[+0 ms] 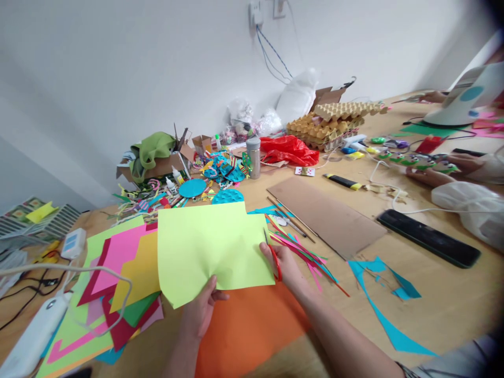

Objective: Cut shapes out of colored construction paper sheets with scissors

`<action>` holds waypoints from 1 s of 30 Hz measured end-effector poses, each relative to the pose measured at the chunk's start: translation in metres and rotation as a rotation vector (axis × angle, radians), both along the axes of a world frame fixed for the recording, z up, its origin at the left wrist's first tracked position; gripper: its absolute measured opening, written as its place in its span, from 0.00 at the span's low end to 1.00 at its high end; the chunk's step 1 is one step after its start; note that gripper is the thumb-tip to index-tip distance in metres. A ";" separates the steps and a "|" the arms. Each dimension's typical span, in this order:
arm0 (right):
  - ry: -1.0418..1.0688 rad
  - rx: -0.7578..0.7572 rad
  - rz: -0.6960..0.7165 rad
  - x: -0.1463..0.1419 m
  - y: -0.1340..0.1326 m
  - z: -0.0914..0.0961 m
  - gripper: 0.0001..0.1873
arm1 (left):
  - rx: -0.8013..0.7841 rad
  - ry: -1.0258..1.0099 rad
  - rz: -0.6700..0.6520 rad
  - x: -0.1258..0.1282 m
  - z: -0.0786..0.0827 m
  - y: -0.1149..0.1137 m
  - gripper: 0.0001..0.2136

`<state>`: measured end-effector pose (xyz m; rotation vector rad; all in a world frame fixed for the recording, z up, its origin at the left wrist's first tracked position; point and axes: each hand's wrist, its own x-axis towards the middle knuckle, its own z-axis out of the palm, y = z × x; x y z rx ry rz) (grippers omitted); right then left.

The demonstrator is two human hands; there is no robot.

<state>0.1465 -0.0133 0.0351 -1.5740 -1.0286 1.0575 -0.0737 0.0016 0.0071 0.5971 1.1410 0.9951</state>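
Note:
A sheet of pale yellow-green paper [205, 241] is held up over the table, with a notch cut out of its top right corner. My left hand [202, 307] pinches its lower edge, the thumb on top, and the paper creases there. In my right hand [285, 265] is a pair of scissors [276, 262] with red handles. A dark blade shows against the paper's right edge; how far the blades are apart I cannot tell. Beneath my hands lies a sheet of orange paper [244, 325].
Coloured paper sheets [118, 262] overlap at left beside a white power strip [35, 336]. Cardboard [326, 210], paper strips [307, 252] and blue scraps [378, 310] lie to the right. Egg trays [326, 126] and a grey bottle [254, 157] stand behind. Another person's hands [437, 170] work at far right.

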 end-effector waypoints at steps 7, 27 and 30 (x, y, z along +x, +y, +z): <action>0.063 -0.020 0.045 0.003 0.002 -0.004 0.27 | 0.045 0.019 0.012 0.000 0.003 0.001 0.14; 0.107 -0.026 0.022 0.001 0.002 -0.003 0.27 | 0.011 0.057 -0.030 0.001 0.004 -0.001 0.14; 0.123 -0.005 0.022 0.002 0.002 -0.002 0.26 | -0.013 0.071 -0.056 0.000 0.004 -0.001 0.13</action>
